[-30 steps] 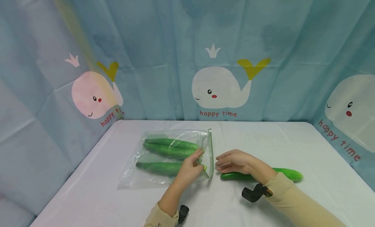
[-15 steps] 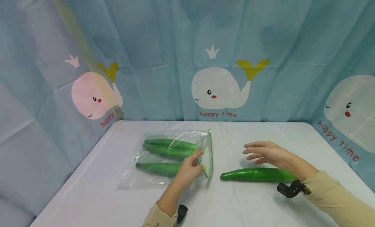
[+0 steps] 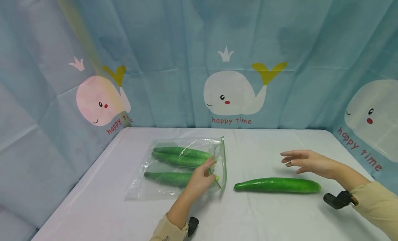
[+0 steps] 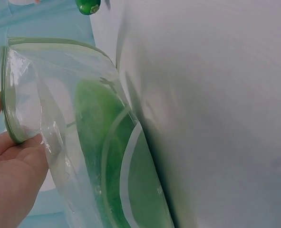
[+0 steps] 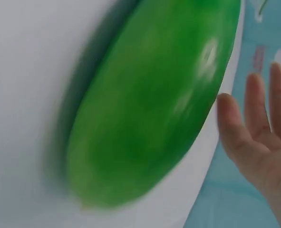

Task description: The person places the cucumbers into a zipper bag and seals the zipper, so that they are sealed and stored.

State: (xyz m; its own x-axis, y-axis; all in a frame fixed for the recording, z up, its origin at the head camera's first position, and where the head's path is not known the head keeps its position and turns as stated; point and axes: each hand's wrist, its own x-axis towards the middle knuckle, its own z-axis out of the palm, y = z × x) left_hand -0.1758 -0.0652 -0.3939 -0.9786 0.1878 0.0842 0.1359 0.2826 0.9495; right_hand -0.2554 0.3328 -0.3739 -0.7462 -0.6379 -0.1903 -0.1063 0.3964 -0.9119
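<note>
My left hand (image 3: 200,182) pinches the zip edge of a clear plastic zip bag (image 3: 140,185), and the bag's mouth gapes open to the right. Three green cucumbers (image 3: 169,178) lie inside it, their pale ends near the mouth. In the left wrist view, thumb and fingers (image 4: 28,152) sit at the green zip strip (image 4: 5,95). A single loose cucumber (image 3: 276,185) lies lengthwise on the table, right of the bag. Beyond its right half my right hand (image 3: 311,162) hovers with fingers extended, holding nothing.
A white cloth covers the table (image 3: 102,206). Behind and at the sides hangs a blue curtain (image 3: 168,95) printed with whales. Black wrist cameras (image 3: 340,200) sit at both sleeves.
My right hand has moved right, away from the bag's mouth, passing over the loose cucumber and uncovering it. The left hand and bag have stayed in place.
</note>
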